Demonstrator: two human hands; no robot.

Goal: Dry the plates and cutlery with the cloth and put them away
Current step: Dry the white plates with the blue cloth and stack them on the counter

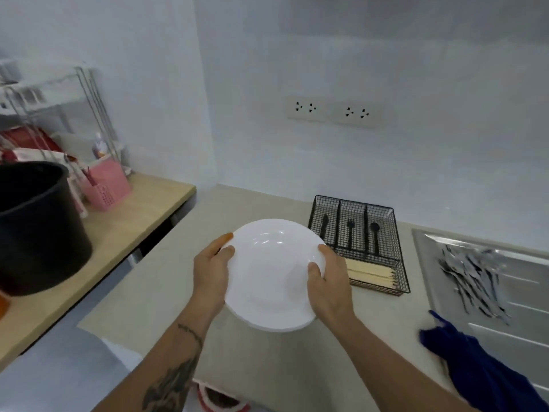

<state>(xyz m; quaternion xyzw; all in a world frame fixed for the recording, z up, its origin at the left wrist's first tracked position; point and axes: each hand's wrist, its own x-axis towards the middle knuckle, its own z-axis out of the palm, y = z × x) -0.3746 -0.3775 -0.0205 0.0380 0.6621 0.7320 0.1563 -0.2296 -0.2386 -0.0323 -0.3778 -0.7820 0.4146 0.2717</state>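
Observation:
A white plate (271,275) is held above the beige counter (166,281) by both hands. My left hand (211,269) grips its left rim, thumb on top. My right hand (326,281) grips the right rim, thumb over the edge. Under the plate a second white rim shows, possibly a stack. A dark blue cloth (472,361) lies on the counter edge at lower right, in neither hand. Several pieces of metal cutlery (472,278) lie in a heap on the steel draining board (520,319). A black wire cutlery tray (359,242) with knife, fork and spoon markings stands behind the plate.
Wooden chopsticks (371,275) lie in the tray's front section. On the wooden side table (118,233) at left stand a large black pot (38,227), a pink basket (105,182) and a metal rack (53,114). Wall sockets (332,110) sit above the counter.

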